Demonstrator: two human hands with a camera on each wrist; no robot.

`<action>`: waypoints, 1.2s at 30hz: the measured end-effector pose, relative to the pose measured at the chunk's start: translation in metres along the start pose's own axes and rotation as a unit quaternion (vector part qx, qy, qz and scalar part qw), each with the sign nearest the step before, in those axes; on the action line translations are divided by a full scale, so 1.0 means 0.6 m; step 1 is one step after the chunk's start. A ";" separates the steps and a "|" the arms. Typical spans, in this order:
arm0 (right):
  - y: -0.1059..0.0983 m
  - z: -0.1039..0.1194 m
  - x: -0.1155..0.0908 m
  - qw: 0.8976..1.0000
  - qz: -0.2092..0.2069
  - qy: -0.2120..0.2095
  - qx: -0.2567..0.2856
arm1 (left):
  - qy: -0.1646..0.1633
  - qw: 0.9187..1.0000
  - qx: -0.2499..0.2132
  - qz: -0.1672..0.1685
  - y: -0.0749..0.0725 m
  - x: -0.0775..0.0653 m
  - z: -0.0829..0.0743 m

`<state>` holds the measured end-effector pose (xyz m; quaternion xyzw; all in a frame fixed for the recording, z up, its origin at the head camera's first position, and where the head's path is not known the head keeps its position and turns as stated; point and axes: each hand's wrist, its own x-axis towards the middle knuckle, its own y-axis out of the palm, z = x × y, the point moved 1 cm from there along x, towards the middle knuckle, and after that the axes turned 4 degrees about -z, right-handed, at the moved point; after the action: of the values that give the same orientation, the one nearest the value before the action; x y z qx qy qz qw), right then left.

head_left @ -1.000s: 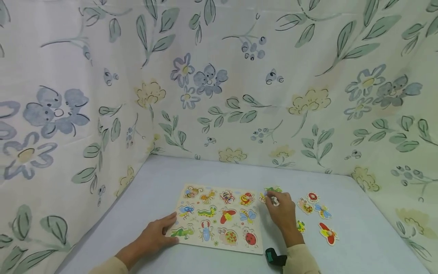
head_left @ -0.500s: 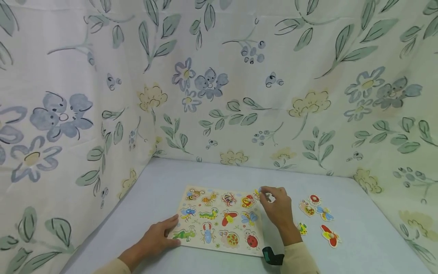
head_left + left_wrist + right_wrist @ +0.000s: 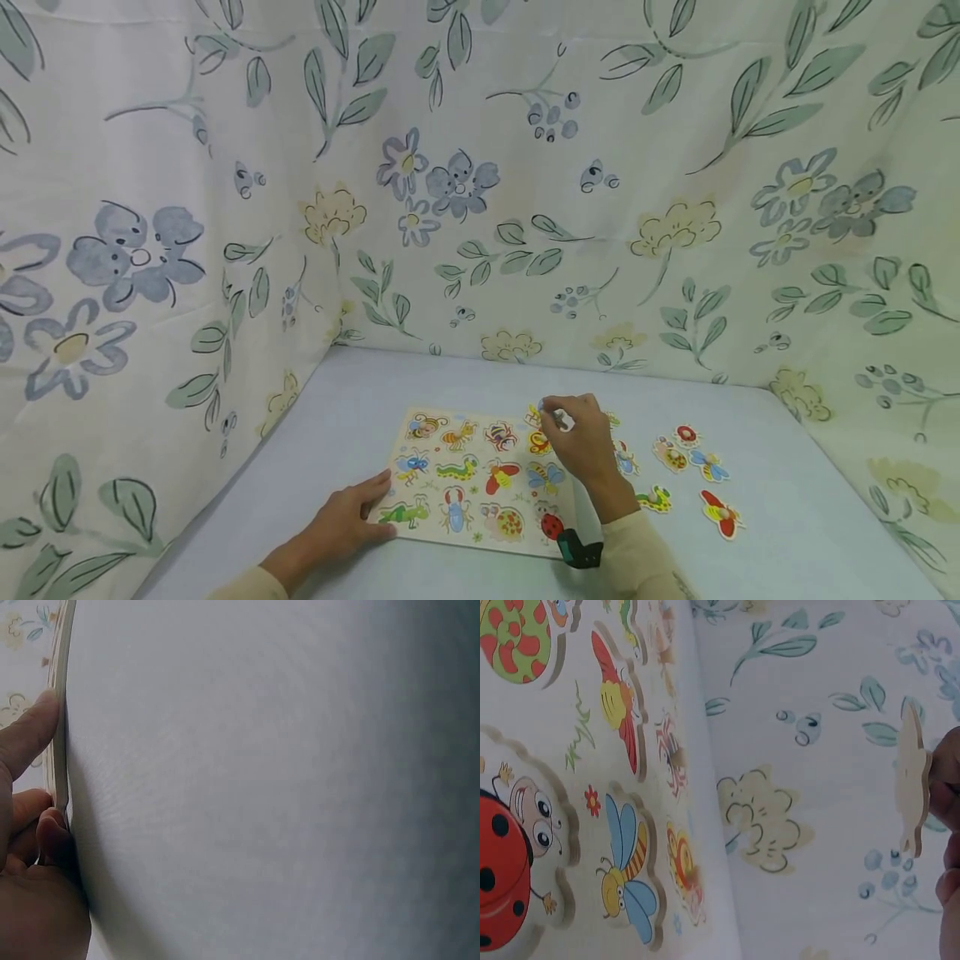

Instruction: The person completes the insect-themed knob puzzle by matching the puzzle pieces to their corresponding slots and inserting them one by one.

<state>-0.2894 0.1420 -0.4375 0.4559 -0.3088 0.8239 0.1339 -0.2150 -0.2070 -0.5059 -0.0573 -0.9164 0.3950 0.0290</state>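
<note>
A wooden insect puzzle board (image 3: 480, 483) with printed insect recesses lies on the table. My left hand (image 3: 348, 508) grips its lower left corner, thumb and fingers at the edges; in the left wrist view, fingers (image 3: 34, 735) touch the board's side. Over the top right corner, my right hand (image 3: 581, 437) pinches a wooden puzzle piece (image 3: 533, 415) with blue and yellow on it. The right wrist view has the plain back of that piece (image 3: 911, 780) held above the board; its printed face is turned away there.
Right of the board lie loose pieces: a green caterpillar (image 3: 655, 498), a red-winged insect (image 3: 722, 514), a snail (image 3: 670, 454), a blue-winged bee (image 3: 708, 466), a red round piece (image 3: 686, 435) and a blue beetle (image 3: 626, 458). A floral curtain (image 3: 465, 275) encloses the table.
My right hand has carried the puzzle piece leftward from beside the board to over its top right corner. The left hand keeps its place on the board.
</note>
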 end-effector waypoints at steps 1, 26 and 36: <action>0.003 0.003 0.002 1.000 0.001 -0.006 0.004 | 0.001 1.000 -0.001 0.000 0.000 0.000 0.000; 0.091 0.077 0.009 0.996 0.079 -0.031 0.038 | -0.005 1.000 0.006 -0.002 -0.002 0.002 0.001; 0.128 0.108 0.001 0.989 0.140 -0.005 0.042 | -0.009 1.000 0.008 -0.004 0.001 0.001 0.002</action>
<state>-0.2850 0.0417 -0.4411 0.4171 -0.3359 0.8445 -0.0038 -0.2154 -0.2074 -0.5069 -0.0499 -0.9136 0.4029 0.0229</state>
